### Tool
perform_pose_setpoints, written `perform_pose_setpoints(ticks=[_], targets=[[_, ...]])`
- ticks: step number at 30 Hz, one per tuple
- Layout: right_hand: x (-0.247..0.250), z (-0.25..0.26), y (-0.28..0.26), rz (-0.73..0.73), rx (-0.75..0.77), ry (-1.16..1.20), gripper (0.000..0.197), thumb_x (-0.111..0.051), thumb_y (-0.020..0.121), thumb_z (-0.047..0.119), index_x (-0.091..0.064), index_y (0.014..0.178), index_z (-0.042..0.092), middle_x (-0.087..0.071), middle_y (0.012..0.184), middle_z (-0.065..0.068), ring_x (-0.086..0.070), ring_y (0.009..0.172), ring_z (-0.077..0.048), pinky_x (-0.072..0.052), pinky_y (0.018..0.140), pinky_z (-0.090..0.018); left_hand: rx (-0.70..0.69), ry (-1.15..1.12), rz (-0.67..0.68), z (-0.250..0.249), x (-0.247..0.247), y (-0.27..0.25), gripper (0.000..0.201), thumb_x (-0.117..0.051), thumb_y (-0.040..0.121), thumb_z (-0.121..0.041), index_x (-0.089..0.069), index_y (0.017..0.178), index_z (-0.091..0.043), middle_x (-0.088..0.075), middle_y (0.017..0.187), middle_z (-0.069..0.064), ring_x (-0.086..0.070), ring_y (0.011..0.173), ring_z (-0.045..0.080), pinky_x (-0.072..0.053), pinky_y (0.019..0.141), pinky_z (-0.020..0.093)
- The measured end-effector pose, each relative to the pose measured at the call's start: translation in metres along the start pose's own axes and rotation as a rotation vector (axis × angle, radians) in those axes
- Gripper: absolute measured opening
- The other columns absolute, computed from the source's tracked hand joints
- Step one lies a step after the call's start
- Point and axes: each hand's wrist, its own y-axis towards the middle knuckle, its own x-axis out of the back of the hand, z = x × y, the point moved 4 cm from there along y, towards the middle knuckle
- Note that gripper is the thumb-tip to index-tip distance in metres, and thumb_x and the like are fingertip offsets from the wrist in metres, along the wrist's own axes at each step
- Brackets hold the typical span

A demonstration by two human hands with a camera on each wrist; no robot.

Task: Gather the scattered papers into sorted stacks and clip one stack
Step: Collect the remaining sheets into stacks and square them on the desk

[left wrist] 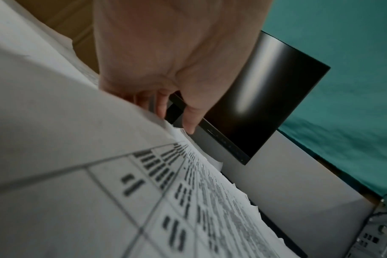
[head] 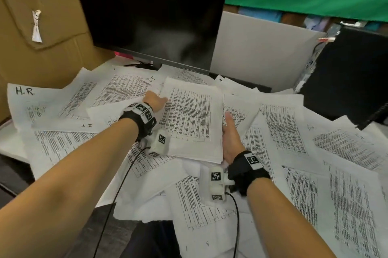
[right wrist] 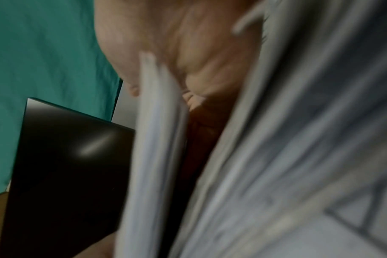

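At the far left of the head view I note a brown cardboard box [head: 42,27] standing against the desk, and below it a loose sheet marked "H.R." [head: 25,98] lying flat among the scattered papers [head: 346,205] that cover the desk from edge to edge. Just right of that sheet, my left hand [head: 154,100] grips the upper left edge of the gathered stack [head: 189,123]; the left wrist view shows the fingers [left wrist: 159,104] curled down over the paper edge with the thumb alongside, so the hand is closed on the stack. The stack lies at the centre of the desk, on top of the loose sheets and in front of the dark monitor [head: 151,12]. Its top page carries a printed table. My right hand [head: 230,138] is set against the stack's right edge, thumb pointing up along that edge in the head view; the right wrist view is blurred, yet shows the sheet edges passing between the thumb and the fingers [right wrist: 194,99], so I record it as holding the stack. Further right, more printed sheets overlap one another, and a black computer case [head: 348,73] stands at the far right rear.
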Motion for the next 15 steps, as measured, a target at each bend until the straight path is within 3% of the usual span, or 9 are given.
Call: perform_pose_setpoints(ticks=[2, 3, 5, 6, 7, 9, 12, 15], targets=[[-0.002, 0.000, 0.001, -0.002, 0.020, -0.179, 0.045, -0.067, 0.089, 0.032, -0.061, 0.127, 0.009, -0.069, 0.120, -0.016, -0.066, 0.108, -0.032, -0.048, 0.100, -0.054, 0.000, -0.012, 0.020, 0.006, -0.002, -0.002, 0.022, -0.060, 0.091, -0.022, -0.060, 0.095, 0.001, -0.064, 0.113, 0.021, -0.059, 0.094, 0.029, -0.047, 0.078, 0.032], [0.000, -0.001, 0.004, -0.037, 0.037, -0.267, 0.041, -0.067, 0.089, 0.015, -0.059, 0.128, 0.005, -0.067, 0.121, -0.020, -0.065, 0.109, -0.036, -0.048, 0.100, -0.055, -0.011, -0.029, 0.020, 0.008, -0.001, -0.003, 0.015, -0.059, 0.091, -0.017, -0.059, 0.085, -0.003, -0.065, 0.102, 0.019, -0.057, 0.088, 0.025, -0.043, 0.074, 0.029], [-0.003, 0.002, 0.003, -0.032, 0.061, -0.295, 0.043, -0.062, 0.088, -0.004, -0.056, 0.129, 0.004, -0.064, 0.123, -0.022, -0.061, 0.114, -0.039, -0.047, 0.100, -0.054, -0.056, -0.088, 0.007, 0.009, 0.002, -0.007, 0.012, -0.055, 0.091, -0.011, -0.058, 0.082, -0.004, -0.061, 0.087, 0.014, -0.054, 0.085, 0.023, -0.041, 0.067, 0.029], [-0.007, 0.009, -0.005, -0.006, 0.089, -0.266, 0.043, -0.060, 0.088, -0.007, -0.057, 0.128, 0.007, -0.064, 0.123, -0.020, -0.060, 0.116, -0.038, -0.047, 0.102, -0.053, -0.101, -0.156, -0.005, 0.007, 0.005, -0.011, 0.010, -0.053, 0.092, -0.010, -0.060, 0.090, -0.003, -0.059, 0.089, 0.013, -0.054, 0.085, 0.024, -0.043, 0.067, 0.029], [-0.007, 0.016, -0.010, 0.000, 0.127, -0.235, 0.041, -0.059, 0.088, -0.009, -0.059, 0.124, 0.010, -0.065, 0.123, -0.018, -0.061, 0.116, -0.036, -0.046, 0.103, -0.051, -0.141, -0.237, -0.015, 0.002, 0.011, -0.019, 0.017, -0.050, 0.094, -0.010, -0.060, 0.104, -0.002, -0.060, 0.097, 0.012, -0.056, 0.086, 0.024, -0.045, 0.068, 0.030], [-0.010, 0.040, -0.027, -0.006, 0.224, -0.219, 0.036, -0.059, 0.089, -0.006, -0.061, 0.115, 0.019, -0.069, 0.118, -0.009, -0.065, 0.111, -0.028, -0.049, 0.101, -0.048, -0.259, -0.382, -0.070, -0.017, 0.027, -0.038, 0.027, -0.043, 0.098, -0.014, -0.051, 0.123, -0.007, -0.057, 0.106, 0.002, -0.054, 0.081, 0.010, -0.046, 0.069, 0.024], [-0.021, 0.091, -0.066, -0.013, 0.495, -0.320, 0.033, -0.062, 0.093, 0.010, -0.055, 0.114, 0.034, -0.068, 0.120, 0.007, -0.065, 0.111, -0.012, -0.053, 0.096, -0.035, -0.633, -0.473, -0.259, -0.068, 0.059, -0.085, 0.015, -0.040, 0.101, -0.018, -0.046, 0.112, -0.011, -0.052, 0.101, -0.006, -0.050, 0.077, -0.008, -0.045, 0.067, 0.010], [-0.032, 0.136, -0.097, -0.062, 0.724, -0.377, 0.030, -0.062, 0.095, 0.021, -0.048, 0.115, 0.038, -0.064, 0.117, 0.014, -0.062, 0.108, -0.001, -0.051, 0.091, -0.021, -0.929, -0.582, -0.418, -0.113, 0.079, -0.127, 0.016, -0.041, 0.101, -0.013, -0.045, 0.112, -0.002, -0.049, 0.096, -0.013, -0.053, 0.078, -0.015, -0.045, 0.070, 0.006]])
